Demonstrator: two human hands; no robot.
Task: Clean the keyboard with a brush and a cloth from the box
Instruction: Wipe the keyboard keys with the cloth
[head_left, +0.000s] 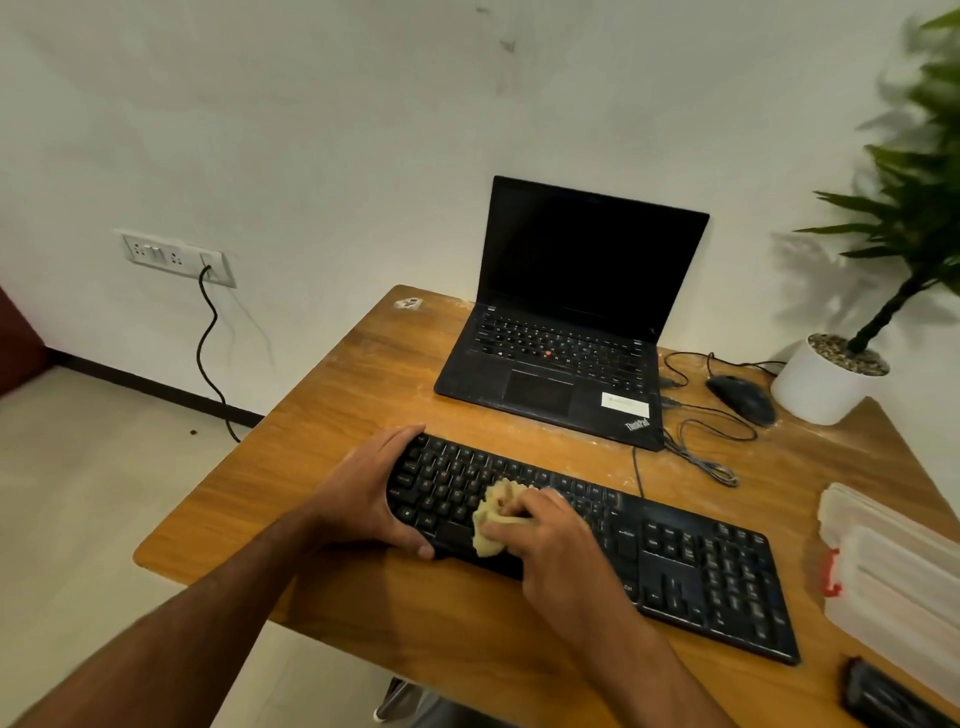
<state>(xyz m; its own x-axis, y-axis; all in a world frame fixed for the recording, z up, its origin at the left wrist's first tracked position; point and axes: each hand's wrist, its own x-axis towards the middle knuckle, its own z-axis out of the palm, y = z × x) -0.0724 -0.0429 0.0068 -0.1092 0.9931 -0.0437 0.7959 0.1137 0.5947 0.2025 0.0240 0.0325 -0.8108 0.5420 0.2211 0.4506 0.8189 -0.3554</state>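
- Wooden desk (311, 467) set against a pale wall carries all items; its left edge faces a wall socket with a hanging cable.
- Your right hand (550, 535) has fingers curled, pinching a crumpled yellow cloth (491, 522) and pressing it onto the keys left of centre, evidently the wiping step.
- Your left hand (363, 499) wraps the keyboard's left end, thumb at the front edge and fingers over the rear corner; judged a bracing grip, so the board does not slide under the rubbing.
- Keyboard (675, 566) lies near the desk's front edge, its long axis running from the left edge down towards the front right corner, number pad at the right end. Its cable leaves the rear edge.
- Laptop (556, 358), open with a dark screen, sits behind towards the rear edge, apart from the keyboard.
- Mouse (740, 397) and potted plant (826, 384) occupy the rear right corner.
- Translucent box (893, 571) with a red clasp rests at the right edge, within reach.
- Brush: a dark object at the front right corner cannot be identified.
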